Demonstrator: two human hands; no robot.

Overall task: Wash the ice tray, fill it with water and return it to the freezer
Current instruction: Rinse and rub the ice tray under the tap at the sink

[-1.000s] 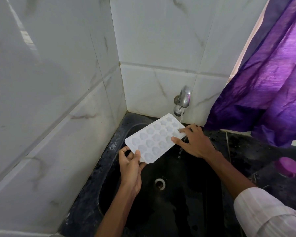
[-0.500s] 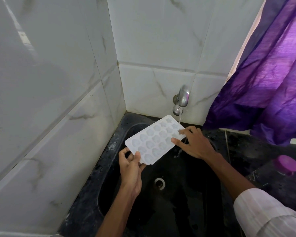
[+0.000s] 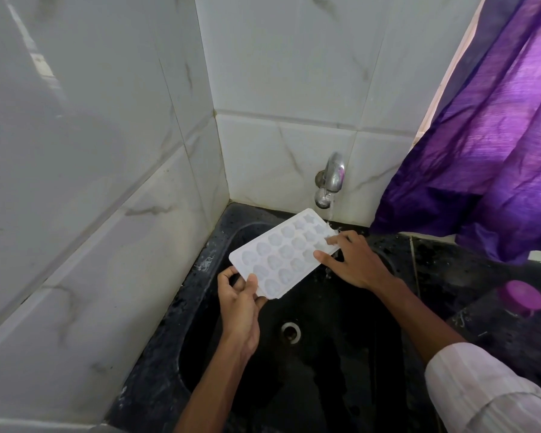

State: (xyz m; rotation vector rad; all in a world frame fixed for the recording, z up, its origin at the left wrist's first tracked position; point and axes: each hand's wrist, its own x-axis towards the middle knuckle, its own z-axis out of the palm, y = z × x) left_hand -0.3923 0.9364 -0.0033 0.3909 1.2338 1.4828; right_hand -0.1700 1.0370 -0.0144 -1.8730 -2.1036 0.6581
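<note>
Position of the ice tray point(image 3: 281, 257): held in the air above the black sink point(image 3: 325, 385), cavities facing up, long axis running from the near left to the far right. Its far right corner sits directly below the tap point(image 3: 331, 179). The tray is white, with rows of rounded cavities and a few star-shaped ones at the far end.

Left grip point(image 3: 239, 303): closed on the near left corner of the tray. The thumb lies on the top face and the fingers curl beneath the edge, so the corner is pinched between them.

Right grip point(image 3: 356, 260): laid palm down on the far right end of the tray. The thumb and fingertips are extended and rest on the top face beside the outer cavities. Nothing is clasped; whether any finger passes under the rim cannot be determined.

Water point(image 3: 330, 212): a thin stream runs from the tap spout and lands at the far right corner of the tray, close to the right fingertips. Drops fall from the tray edge below that grip into the sink.

Surroundings: the drain point(image 3: 291, 332) is visible in the sink bottom, below and between the two forearms. The sink is set in a dark speckled desk point(image 3: 450, 260). A container with a purple lid point(image 3: 522, 296) stands on it at the right, well apart from the tray. A purple curtain point(image 3: 497, 135) hangs at the upper right. White marbled tiles point(image 3: 75, 182) cover both walls of the corner. A light sleeve point(image 3: 481, 392) is rolled up on the right forearm.
</note>
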